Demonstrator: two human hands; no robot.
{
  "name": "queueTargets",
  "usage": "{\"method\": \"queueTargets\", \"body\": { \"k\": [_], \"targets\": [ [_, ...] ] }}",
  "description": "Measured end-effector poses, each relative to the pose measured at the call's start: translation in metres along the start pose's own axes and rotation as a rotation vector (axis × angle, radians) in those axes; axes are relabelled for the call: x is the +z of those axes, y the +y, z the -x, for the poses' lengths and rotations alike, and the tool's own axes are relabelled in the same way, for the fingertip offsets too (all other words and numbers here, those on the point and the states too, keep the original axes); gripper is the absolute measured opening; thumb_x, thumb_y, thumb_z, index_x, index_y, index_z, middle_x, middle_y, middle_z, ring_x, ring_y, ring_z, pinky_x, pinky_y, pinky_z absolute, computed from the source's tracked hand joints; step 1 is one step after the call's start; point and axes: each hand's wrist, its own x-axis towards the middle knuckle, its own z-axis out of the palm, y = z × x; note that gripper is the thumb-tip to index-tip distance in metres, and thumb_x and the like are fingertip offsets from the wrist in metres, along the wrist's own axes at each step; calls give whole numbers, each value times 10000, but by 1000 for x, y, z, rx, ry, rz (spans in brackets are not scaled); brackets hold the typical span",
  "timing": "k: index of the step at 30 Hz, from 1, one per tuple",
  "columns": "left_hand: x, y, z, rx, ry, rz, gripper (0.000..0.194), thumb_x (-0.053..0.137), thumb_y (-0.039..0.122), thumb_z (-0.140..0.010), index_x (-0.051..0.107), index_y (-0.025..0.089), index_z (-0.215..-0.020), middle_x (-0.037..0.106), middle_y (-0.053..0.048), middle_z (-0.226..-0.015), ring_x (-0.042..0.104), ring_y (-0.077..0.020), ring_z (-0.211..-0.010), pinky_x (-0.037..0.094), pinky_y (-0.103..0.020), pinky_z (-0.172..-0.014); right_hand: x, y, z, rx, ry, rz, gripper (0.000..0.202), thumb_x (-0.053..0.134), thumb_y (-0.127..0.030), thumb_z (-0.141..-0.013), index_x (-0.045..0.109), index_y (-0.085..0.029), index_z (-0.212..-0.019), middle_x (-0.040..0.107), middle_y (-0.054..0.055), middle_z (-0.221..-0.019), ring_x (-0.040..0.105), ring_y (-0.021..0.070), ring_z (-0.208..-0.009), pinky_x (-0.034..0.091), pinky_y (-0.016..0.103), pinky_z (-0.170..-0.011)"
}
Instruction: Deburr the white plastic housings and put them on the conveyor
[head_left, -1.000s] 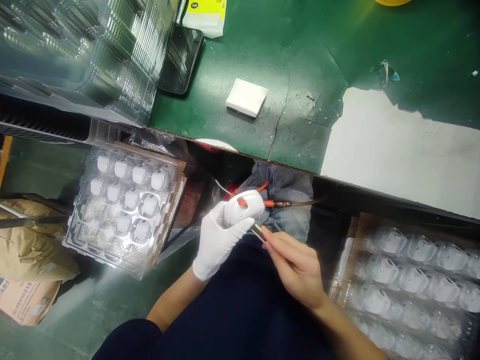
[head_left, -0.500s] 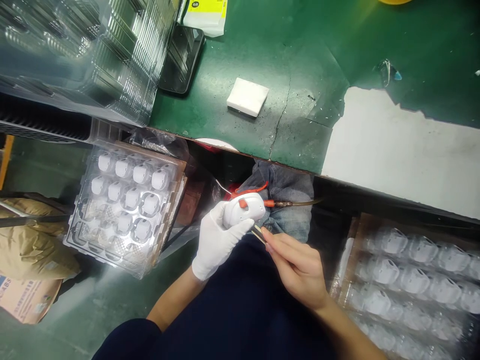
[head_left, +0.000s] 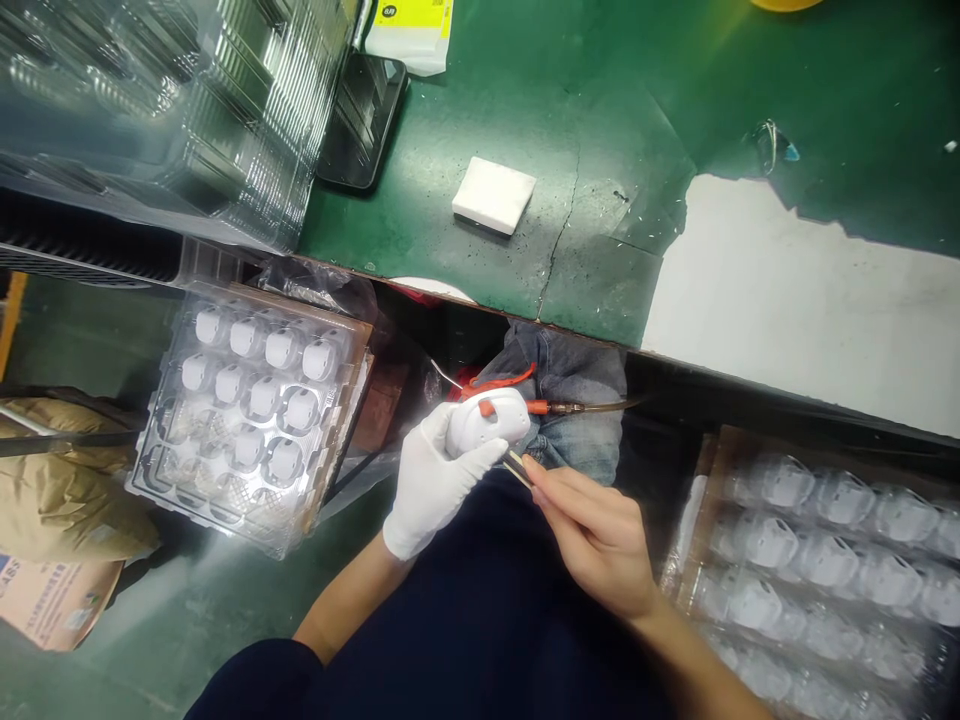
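Observation:
My left hand (head_left: 429, 492), in a white glove, is closed around a rounded white plastic housing (head_left: 504, 412) held above my lap. An orange-red spot shows through an opening in the housing. My bare right hand (head_left: 604, 535) pinches a thin, flat, stick-like tool (head_left: 517, 466). Its tip lies at the housing's lower right edge, by my left thumb; I cannot tell whether they touch. Behind the housing, an orange air gun (head_left: 537, 407) with a hose (head_left: 600, 407) rests across my jeans, partly hidden.
A clear tray of white housings (head_left: 262, 395) stands at left, and another tray (head_left: 825, 560) at right. On the green bench (head_left: 600, 90) are a white block (head_left: 495, 195), a black phone (head_left: 364, 120), stacked clear trays (head_left: 247, 100) and a white sheet (head_left: 795, 290). The bench edge runs just beyond my hands.
Almost nothing differs. Both hands keep the same hold on the housing and the tool; the view has shifted very slightly.

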Motion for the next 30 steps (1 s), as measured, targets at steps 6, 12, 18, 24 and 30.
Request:
{"method": "queueTargets", "body": {
  "k": [6,12,18,24,30],
  "targets": [
    [-2,0,-1,-17,-11,-47,323,942,403,-767,763,179,-917,801,-43,-879,715,-190,-800,612,-300,-764,-1,1,0,4,3,8,619,631,51,-978,714,-284,-1491,786,45,-900,737,149,-693,592,239,-611],
    [0,-3,-1,-11,21,-12,350,961,414,-744,715,177,-823,711,-2,-782,637,-153,-740,569,-262,-705,4,2,0,10,32,-26,621,626,49,-974,718,-290,-1486,771,40,-877,724,145,-699,601,234,-619],
    [6,-6,-3,-16,51,58,378,975,407,-713,689,172,-793,697,0,-763,638,-156,-739,574,-273,-719,11,2,3,18,66,-35,660,613,53,-981,677,-310,-1527,786,48,-942,754,148,-768,620,228,-640],
    [3,-5,-1,-55,41,26,368,969,411,-729,718,167,-840,733,-26,-818,650,-172,-773,580,-293,-751,7,0,1,0,54,3,601,620,42,-981,722,-272,-1482,780,47,-898,738,147,-720,616,229,-637],
    [1,-4,0,-45,21,-18,362,953,437,-757,746,166,-880,754,-36,-843,659,-173,-792,578,-281,-753,2,-1,1,-6,24,57,568,633,23,-994,730,-265,-1475,763,43,-867,717,142,-680,586,229,-600]
  ]
}}
